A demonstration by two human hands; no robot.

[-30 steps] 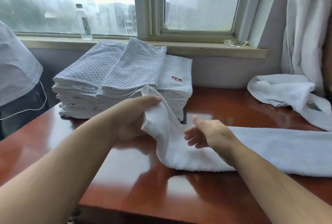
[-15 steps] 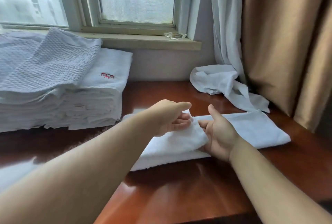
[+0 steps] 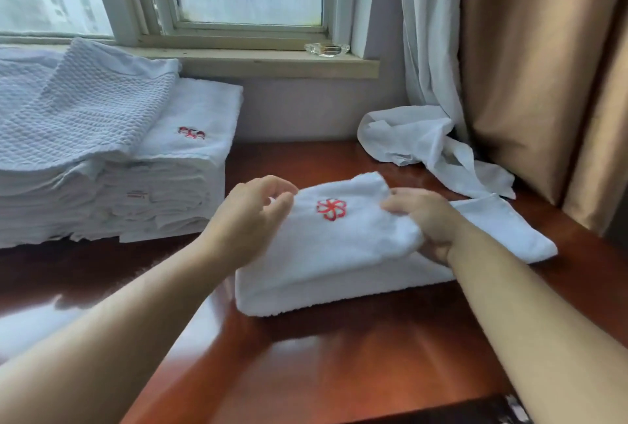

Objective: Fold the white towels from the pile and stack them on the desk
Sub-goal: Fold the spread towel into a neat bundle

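The folded towel (image 3: 339,253) lies on the desk (image 3: 339,355) at centre. The stack of towels (image 3: 112,168) sits at ten o'clock from it, under the windowsill (image 3: 272,63). A crumpled towel (image 3: 418,138) lies at one o'clock, against the curtains (image 3: 530,66). A glass dish (image 3: 327,49) rests on the sill at twelve.

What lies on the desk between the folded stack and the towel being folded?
Nothing: the head view shows only bare desk in the gap between the stack and the towel.

White towel (image 3: 339,247) bears a red emblem (image 3: 330,209); desk (image 3: 339,355) reddish-brown.
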